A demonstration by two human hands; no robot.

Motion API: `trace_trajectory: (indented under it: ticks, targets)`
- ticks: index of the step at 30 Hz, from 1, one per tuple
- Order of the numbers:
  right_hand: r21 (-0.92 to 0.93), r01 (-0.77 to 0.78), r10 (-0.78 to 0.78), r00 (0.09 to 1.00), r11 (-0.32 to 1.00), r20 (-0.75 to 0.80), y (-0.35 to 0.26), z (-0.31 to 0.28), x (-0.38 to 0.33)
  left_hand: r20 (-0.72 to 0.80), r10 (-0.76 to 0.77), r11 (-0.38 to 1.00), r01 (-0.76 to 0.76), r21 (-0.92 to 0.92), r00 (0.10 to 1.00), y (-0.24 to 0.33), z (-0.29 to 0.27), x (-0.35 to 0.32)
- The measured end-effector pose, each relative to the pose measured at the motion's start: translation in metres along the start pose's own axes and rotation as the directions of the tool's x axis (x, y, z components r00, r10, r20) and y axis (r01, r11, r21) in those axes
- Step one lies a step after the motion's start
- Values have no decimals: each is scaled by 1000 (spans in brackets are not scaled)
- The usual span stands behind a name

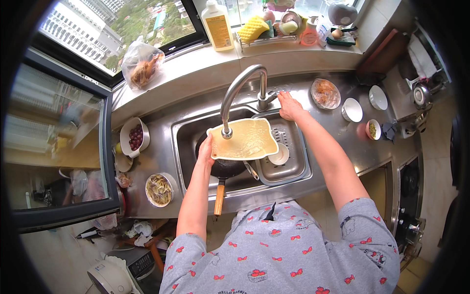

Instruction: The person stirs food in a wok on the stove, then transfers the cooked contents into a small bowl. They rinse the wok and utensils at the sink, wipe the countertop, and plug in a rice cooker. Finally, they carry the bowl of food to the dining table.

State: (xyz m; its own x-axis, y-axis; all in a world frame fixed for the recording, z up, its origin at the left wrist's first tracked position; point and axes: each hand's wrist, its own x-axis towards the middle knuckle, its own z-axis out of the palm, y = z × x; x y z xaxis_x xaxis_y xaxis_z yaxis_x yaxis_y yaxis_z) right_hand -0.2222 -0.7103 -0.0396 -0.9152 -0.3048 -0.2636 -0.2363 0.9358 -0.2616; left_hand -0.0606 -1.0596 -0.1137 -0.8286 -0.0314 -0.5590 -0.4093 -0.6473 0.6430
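My left hand point(205, 149) grips the left end of a cream-coloured basin point(257, 134), shaped with small corner points, and holds it over the sink. Water shimmers inside it, beneath the spout of a curved metal faucet point(235, 87). At the faucet's base, the fingers of my right hand point(291, 107) reach to the side lever point(272, 95) and appear closed on it. Partly hidden under the basin, a dark frying pan point(228, 169) with a wooden handle point(220, 198) rests in the sink. A small white bowl point(280, 156) lies in the perforated drain tray point(289, 172).
Left on the steel counter are a white bowl of grapes point(142, 146) and a bowl of shredded food point(160, 190). To the right stand a covered plate point(325, 93), white bowls point(352, 110) and a small cup point(373, 130). An open window pane point(58, 152) juts in at left.
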Motion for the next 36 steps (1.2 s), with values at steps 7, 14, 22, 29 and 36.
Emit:
trace_trajectory:
  ticks: [7,14,22,29,36]
  targets:
    - [18,12,-13,1000,1000,19,5,-1,2,82,14,998,-19,61,997,-25,53,10]
    - [60,13,-13,1000,998,-13,5,4,1,37,112,993,-113,17,993,-7,33,-33]
    - [-24,89,-89,995,996,-35,0,5,8,-7,116,988,-116,-101,993,-11,-1,-33]
    - [104,5,16,980,995,-197,3,17,13,63,60,996,-56,-69,996,-39,38,-27]
    - [232,-123,129,992,965,-12,-33,-35,-21,16,-302,921,296,-254,953,-67,18,-65]
